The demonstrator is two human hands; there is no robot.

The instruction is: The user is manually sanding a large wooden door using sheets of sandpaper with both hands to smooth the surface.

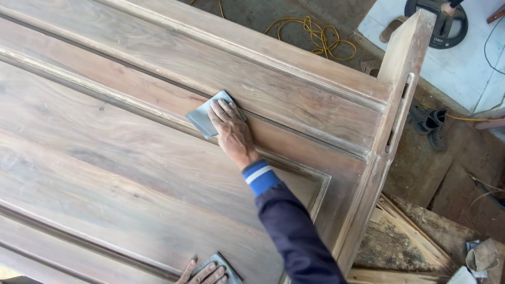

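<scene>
Sandpaper, a grey folded rectangular sheet, lay flat under my right hand, pressed against the big brown wooden door panel. My fingers were spread a little and laid flat over the sheet's near half, so that I pinned it down rather than gripped it; its far corner stuck out past my fingertips to the left. The sheet sat right on the moulded groove that ran along the panel, with the raised rail just beyond my fingertips and the wide flat field on the wrist side. My sleeve was dark blue with a bright blue cuff carrying a white stripe, and it reached back from the wrist toward me.

My left hand showed only at the bottom edge of the view, well apart from the right one. Its fingers lay flat on a second grey sheet of sandpaper, which rested on the same panel near a lower groove; how much of that sheet my hand covered I could not tell, since the view cut it off.

Beyond my right fingertips and past the panel's upright end post, a coiled yellow cord lay on the dirt floor. To the right of my forearm, below the door's edge, wooden offcuts and a pair of dark shoes lay on the ground.
</scene>
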